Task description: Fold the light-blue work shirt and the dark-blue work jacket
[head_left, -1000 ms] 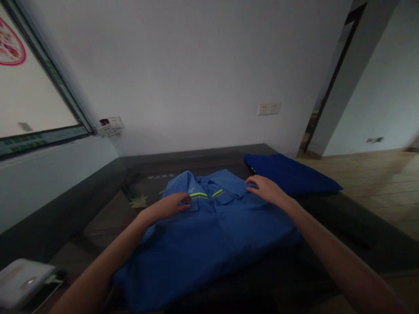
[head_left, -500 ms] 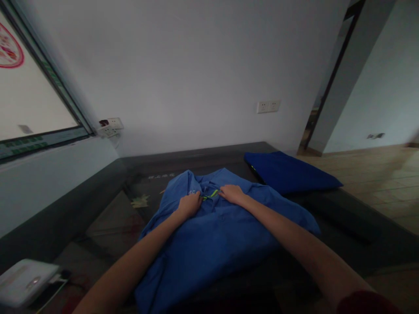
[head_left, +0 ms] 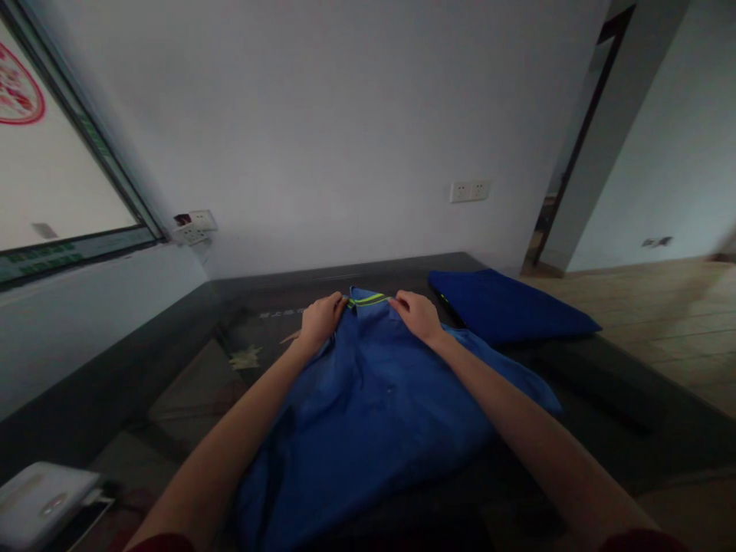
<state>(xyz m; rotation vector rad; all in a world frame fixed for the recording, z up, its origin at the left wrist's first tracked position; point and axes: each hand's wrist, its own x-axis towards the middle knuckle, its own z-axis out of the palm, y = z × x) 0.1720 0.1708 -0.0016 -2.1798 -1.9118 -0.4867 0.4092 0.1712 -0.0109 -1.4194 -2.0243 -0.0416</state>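
A blue polo shirt (head_left: 368, 406) with a yellow-green collar stripe lies spread on the dark table (head_left: 189, 383). My left hand (head_left: 320, 320) is closed on the left side of the collar, and my right hand (head_left: 417, 314) is closed on the right side. The collar is stretched between them, near the table's far side. Both forearms reach over the body of the shirt.
A folded darker blue garment (head_left: 506, 305) lies on the table to the right of the shirt. A white device (head_left: 40, 502) sits at the near left corner. The wall stands behind the table, with sockets (head_left: 471, 190), and a doorway is at the right.
Both hands came together from the shirt's shoulders to the collar, took hold of it and pulled it away from me, toward the far side of the table.
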